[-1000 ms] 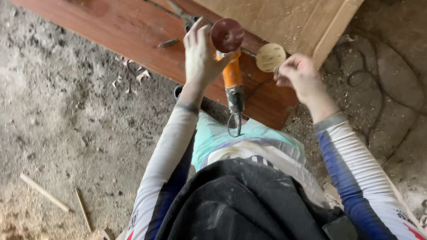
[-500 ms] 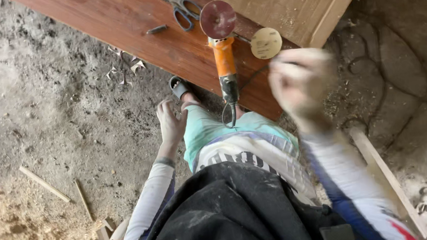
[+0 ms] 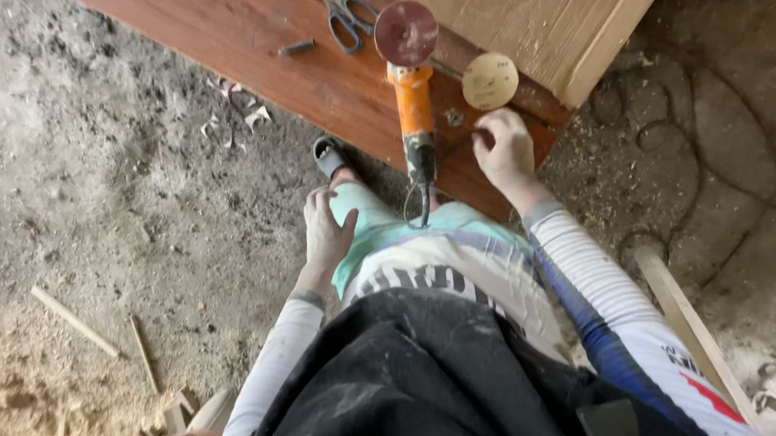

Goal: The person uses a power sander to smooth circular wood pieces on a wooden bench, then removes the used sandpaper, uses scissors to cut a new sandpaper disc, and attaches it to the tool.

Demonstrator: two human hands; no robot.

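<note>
Orange grinder [image 3: 415, 108], dark red disc [image 3: 405, 32], reddish-brown board [image 3: 242, 38]

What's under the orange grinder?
The orange grinder lies on the reddish-brown board, its red disc facing up. The board surface directly beneath its body is covered.

A single head-worn camera looked steeply down along the person's own body, so the dark apron [image 3: 417, 396] filled the lower middle of the frame and both sleeves ran up from the bottom corners. It faced forward and down toward a reddish board [image 3: 261, 46] crossing the upper part of the frame, at about arm's reach. Dusty ground [image 3: 91, 200] took the left side. No second view existed to share any part of the scene.
</note>
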